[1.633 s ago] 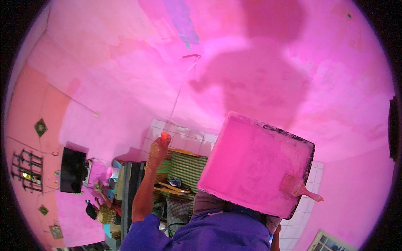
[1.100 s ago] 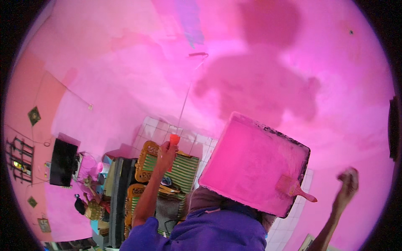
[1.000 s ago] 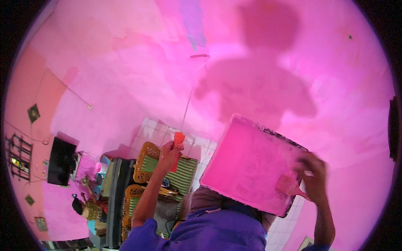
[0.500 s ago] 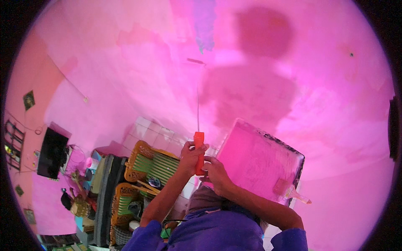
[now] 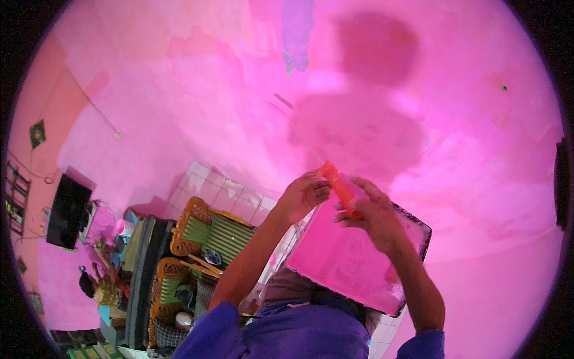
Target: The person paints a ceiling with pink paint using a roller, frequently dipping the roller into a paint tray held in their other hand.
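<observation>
Gripping a slim orange plastic roller handle [image 5: 338,188] with both hands, a person in a blue long-sleeved top [image 5: 299,335] works beneath a pink-painted ceiling [image 5: 197,90]. The left hand [image 5: 305,194] closes around the handle's upper end, fingers curled tight. The right hand [image 5: 373,212] holds its lower end more loosely, several fingers splayed rather than fully wrapped.

The handle's long axis runs on a slant, from upper left between the two hands to lower right against the right palm. From its top a thin metal rod [image 5: 299,128] carries on up and to the left toward the ceiling, ending at a small roller head [image 5: 283,100] that sits close to the paint; whether it touches cannot be told. The left hand is the nearer of the two to the rod.

Just below the hands, a square pink-coated paint tray with a dark rim [image 5: 353,263] lies tilted, apparently balanced on the person's head. Far below, green and yellow woven chairs [image 5: 203,239] stand on a white tiled floor [image 5: 221,191], near a dark flat screen [image 5: 69,209] on the wall.
</observation>
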`<action>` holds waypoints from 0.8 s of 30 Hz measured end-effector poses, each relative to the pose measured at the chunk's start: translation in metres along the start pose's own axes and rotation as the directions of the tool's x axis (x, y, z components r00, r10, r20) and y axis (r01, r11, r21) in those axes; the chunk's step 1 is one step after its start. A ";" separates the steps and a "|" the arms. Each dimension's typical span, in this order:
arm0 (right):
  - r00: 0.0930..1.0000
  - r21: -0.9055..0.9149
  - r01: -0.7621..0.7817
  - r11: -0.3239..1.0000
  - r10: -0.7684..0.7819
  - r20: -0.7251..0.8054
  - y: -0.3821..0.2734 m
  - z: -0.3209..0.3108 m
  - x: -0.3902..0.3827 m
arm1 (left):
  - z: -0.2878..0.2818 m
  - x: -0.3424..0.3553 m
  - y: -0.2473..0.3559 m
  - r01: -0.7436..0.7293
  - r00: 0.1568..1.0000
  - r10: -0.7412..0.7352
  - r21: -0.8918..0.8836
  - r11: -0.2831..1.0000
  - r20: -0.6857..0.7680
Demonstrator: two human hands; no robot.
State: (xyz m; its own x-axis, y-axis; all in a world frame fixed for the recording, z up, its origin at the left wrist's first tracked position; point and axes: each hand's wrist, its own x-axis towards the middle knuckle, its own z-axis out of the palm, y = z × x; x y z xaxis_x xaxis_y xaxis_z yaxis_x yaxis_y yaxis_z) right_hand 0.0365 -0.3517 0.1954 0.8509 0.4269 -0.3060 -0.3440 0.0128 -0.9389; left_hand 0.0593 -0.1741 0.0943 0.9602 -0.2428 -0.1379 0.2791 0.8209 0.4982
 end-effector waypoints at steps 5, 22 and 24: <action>0.984 -0.163 0.168 0.972 -0.156 0.086 -0.053 -0.023 0.002 | 0.030 0.034 0.005 0.011 0.998 -0.021 0.168 0.986 0.057; 0.733 -0.738 0.554 0.386 -0.646 0.213 -0.219 -0.014 0.063 | 0.112 0.129 0.157 -0.447 0.391 0.434 0.580 -0.681 0.811; 0.708 -0.746 0.579 0.328 -0.657 0.260 -0.235 -0.014 0.070 | 0.124 0.148 0.184 -0.513 0.449 0.261 0.486 -0.707 0.854</action>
State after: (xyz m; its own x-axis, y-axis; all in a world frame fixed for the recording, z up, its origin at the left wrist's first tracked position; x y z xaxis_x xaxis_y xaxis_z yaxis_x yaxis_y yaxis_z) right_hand 0.1822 -0.3377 0.3925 0.7250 0.5292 0.4408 0.6759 -0.4236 -0.6031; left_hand 0.2515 -0.1227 0.2719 0.4976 -0.3363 0.7996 -0.6940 -0.7073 0.1344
